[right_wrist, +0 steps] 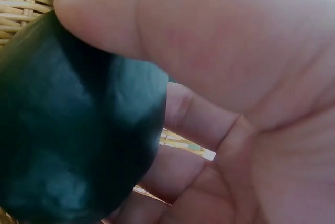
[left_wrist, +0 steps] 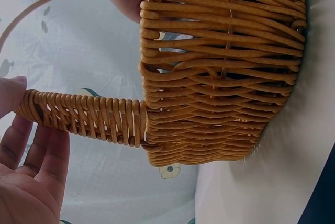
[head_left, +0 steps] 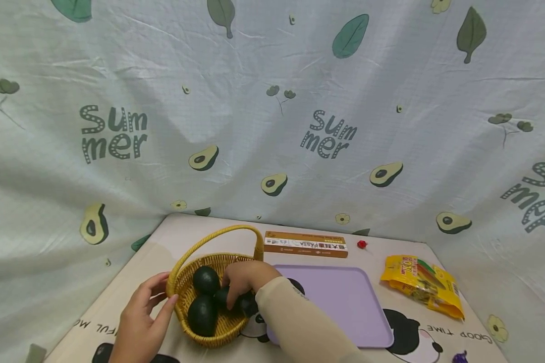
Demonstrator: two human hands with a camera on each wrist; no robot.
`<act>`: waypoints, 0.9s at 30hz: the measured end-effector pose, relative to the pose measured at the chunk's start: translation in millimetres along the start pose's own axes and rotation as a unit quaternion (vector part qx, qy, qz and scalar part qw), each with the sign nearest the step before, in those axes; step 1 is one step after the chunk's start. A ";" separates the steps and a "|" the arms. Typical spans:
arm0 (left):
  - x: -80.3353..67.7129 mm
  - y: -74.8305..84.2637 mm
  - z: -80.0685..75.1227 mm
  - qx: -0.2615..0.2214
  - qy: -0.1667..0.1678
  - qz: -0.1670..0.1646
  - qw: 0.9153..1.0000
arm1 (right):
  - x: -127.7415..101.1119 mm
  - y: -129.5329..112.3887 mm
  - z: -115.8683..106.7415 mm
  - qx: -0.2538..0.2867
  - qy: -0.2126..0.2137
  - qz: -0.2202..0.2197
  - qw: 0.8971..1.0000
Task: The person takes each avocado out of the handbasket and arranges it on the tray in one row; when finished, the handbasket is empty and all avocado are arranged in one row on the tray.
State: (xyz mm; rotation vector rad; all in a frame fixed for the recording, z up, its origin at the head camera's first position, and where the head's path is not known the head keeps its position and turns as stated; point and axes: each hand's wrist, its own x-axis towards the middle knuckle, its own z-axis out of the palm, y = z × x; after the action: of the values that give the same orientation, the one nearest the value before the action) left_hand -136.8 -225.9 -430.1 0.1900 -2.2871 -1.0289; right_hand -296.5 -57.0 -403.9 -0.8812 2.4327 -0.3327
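Observation:
A yellow wicker basket [head_left: 213,340] stands on the table, its arched handle raised. Several smooth, dark green avocados [head_left: 202,315] lie inside. My left hand [head_left: 141,317] pinches the base of the handle on the left side, thumb on one face and fingers on the other; the left wrist view shows this handle [left_wrist: 89,116] between them. My right hand [head_left: 250,277] reaches down into the basket from the right. In the right wrist view its thumb and fingers curl round one dark green avocado [right_wrist: 78,124]. In the head view that hand covers part of the fruit.
A lilac tray [head_left: 345,302] lies right of the basket, under the right forearm. Behind it is a long pasta box [head_left: 306,244] and a small red item [head_left: 362,244]. A yellow packet [head_left: 422,285] lies at the right, a small purple item [head_left: 460,357] near the front right.

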 end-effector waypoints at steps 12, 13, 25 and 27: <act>1.1 0.9 -0.3 -0.006 -0.008 0.005 1.000 | -0.1 3.0 0.1 -0.020 0.014 -0.006 1.000; 1.1 1.2 0.1 -0.006 -0.010 0.005 1.000 | -0.6 3.8 -0.2 -0.021 0.018 -0.009 1.000; 0.5 0.0 0.8 0.001 -0.005 0.001 1.000 | -8.7 3.0 -9.6 -0.011 0.043 -0.049 0.998; 0.6 0.1 0.4 0.001 -0.004 -0.001 1.000 | -10.1 3.8 -10.3 -0.004 0.046 -0.052 0.998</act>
State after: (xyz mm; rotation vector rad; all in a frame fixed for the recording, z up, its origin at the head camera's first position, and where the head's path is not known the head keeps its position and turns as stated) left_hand -137.5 -225.8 -429.9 0.1888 -2.2957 -1.0308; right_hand -297.7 -47.1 -392.8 -1.0192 2.4786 -0.4117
